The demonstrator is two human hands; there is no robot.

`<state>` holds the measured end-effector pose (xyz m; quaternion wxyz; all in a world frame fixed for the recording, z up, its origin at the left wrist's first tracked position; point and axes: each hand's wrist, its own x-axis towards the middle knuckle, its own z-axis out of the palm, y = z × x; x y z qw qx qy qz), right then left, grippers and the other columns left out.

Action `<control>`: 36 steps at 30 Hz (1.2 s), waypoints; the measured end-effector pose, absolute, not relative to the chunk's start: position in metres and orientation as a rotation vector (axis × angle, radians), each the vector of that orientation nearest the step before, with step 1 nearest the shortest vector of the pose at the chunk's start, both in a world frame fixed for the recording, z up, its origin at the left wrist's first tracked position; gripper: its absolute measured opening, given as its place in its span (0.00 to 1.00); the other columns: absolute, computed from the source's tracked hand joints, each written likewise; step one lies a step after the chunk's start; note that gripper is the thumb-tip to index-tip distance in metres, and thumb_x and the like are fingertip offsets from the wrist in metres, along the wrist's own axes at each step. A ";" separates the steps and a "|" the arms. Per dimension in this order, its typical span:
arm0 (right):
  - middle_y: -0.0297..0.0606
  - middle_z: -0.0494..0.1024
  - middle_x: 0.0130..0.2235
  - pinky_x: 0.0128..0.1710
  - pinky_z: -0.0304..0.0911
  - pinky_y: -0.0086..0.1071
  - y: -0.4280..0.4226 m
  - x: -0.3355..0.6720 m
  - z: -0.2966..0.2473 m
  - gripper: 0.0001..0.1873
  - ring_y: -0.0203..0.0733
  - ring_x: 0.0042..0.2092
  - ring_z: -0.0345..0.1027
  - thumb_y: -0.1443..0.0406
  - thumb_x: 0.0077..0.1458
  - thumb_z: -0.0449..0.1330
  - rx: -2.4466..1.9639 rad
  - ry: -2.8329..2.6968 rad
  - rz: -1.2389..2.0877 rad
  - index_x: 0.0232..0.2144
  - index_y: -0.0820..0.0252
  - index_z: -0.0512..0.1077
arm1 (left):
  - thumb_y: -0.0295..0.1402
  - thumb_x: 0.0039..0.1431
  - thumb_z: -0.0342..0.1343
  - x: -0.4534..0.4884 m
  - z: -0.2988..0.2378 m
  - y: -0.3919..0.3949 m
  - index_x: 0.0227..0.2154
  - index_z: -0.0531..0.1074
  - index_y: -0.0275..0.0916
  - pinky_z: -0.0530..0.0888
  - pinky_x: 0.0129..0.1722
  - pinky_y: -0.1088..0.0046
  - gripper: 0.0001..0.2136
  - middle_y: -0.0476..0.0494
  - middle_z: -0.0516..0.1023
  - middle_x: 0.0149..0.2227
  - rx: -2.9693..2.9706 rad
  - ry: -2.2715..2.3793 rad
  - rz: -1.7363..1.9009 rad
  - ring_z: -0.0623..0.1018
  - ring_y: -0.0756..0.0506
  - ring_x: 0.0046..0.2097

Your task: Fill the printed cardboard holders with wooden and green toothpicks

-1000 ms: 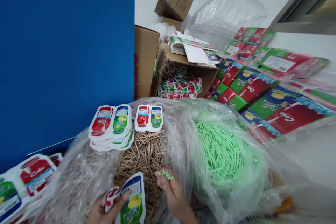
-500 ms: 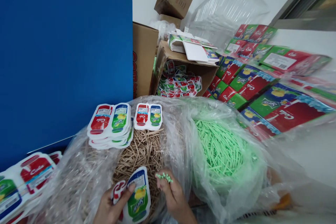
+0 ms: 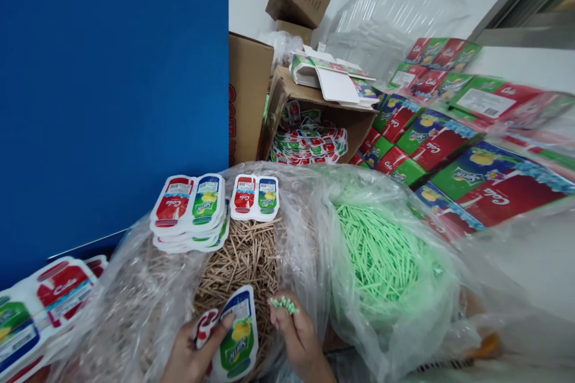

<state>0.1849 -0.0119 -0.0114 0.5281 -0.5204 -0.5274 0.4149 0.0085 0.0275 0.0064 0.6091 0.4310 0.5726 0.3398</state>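
Note:
My left hand [image 3: 197, 347] is closed on a bent Cola-and-Sprite printed packet [image 3: 238, 335], its Sprite half facing up and the red half curled under my fingers. Close by on the right, my right hand [image 3: 296, 329] grips a small bunch of light green sticks [image 3: 285, 304], their ends poking out above the fist. Both hands are over an open plastic bag of brown sticks [image 3: 245, 257]. At that bag's far side lie a single flat Cola-and-Sprite packet [image 3: 255, 197] and, left of it, a stack of such packets [image 3: 188, 206].
Right of my hands is a plastic bag of green sticks [image 3: 377, 257]. Printed packets [image 3: 49, 305] lie at the lower left. A blue panel [image 3: 112, 84] rises on the left. Behind stand a carton holding packets [image 3: 309, 140] and stacked Cola-and-Sprite boxes [image 3: 449, 149].
The view has shifted very slightly. Both hands keep their holds, with the right hand a little farther right in the picture.

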 end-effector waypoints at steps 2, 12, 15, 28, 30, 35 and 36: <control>0.34 0.67 0.29 0.32 0.57 0.31 -0.013 0.185 -0.013 0.16 0.38 0.30 0.58 0.56 0.61 0.45 -1.248 -1.261 1.000 0.39 0.55 0.69 | 0.51 0.34 0.64 0.009 0.006 0.027 0.12 0.67 0.38 0.71 0.18 0.77 0.21 0.51 0.71 0.13 1.016 1.351 0.786 0.71 0.48 0.18; 0.34 0.67 0.29 0.33 0.56 0.31 -0.015 0.185 -0.015 0.15 0.37 0.30 0.58 0.57 0.62 0.45 -1.263 -1.244 1.028 0.38 0.56 0.69 | 0.51 0.35 0.64 0.009 0.003 0.027 0.13 0.67 0.38 0.72 0.20 0.77 0.20 0.52 0.71 0.13 0.994 1.322 0.810 0.71 0.48 0.18; 0.33 0.66 0.29 0.33 0.55 0.30 -0.016 0.185 -0.016 0.14 0.37 0.30 0.58 0.57 0.62 0.45 -1.278 -1.232 1.039 0.38 0.55 0.68 | 0.52 0.36 0.63 0.007 0.003 0.027 0.14 0.68 0.38 0.72 0.19 0.77 0.20 0.51 0.71 0.13 0.985 1.331 0.808 0.72 0.47 0.18; 0.32 0.66 0.26 0.32 0.57 0.30 -0.016 0.181 -0.017 0.18 0.36 0.29 0.59 0.53 0.59 0.48 -1.300 -1.127 1.056 0.33 0.58 0.70 | 0.43 0.39 0.65 0.003 0.001 0.034 0.18 0.73 0.36 0.73 0.25 0.77 0.14 0.49 0.75 0.20 1.052 1.228 0.807 0.73 0.46 0.25; 0.32 0.67 0.25 0.31 0.58 0.30 -0.015 0.181 -0.017 0.19 0.36 0.28 0.60 0.51 0.56 0.52 -1.320 -1.023 1.051 0.34 0.59 0.72 | 0.40 0.38 0.66 0.003 -0.002 0.035 0.18 0.73 0.35 0.72 0.26 0.77 0.13 0.49 0.74 0.21 1.081 1.210 0.777 0.73 0.46 0.27; 0.28 0.68 0.22 0.25 0.59 0.27 -0.004 0.181 0.006 0.16 0.33 0.24 0.59 0.53 0.46 0.63 -1.185 -0.523 1.190 0.32 0.57 0.74 | 0.39 0.38 0.64 0.009 -0.004 0.031 0.19 0.73 0.35 0.69 0.25 0.76 0.11 0.51 0.72 0.19 1.007 1.305 0.755 0.70 0.48 0.24; 0.28 0.68 0.23 0.25 0.60 0.26 -0.001 0.181 0.015 0.14 0.32 0.24 0.60 0.55 0.44 0.65 -1.122 -0.441 1.208 0.31 0.56 0.74 | 0.38 0.39 0.64 0.011 -0.004 0.030 0.20 0.74 0.35 0.69 0.26 0.76 0.10 0.51 0.73 0.20 1.037 1.297 0.744 0.70 0.48 0.25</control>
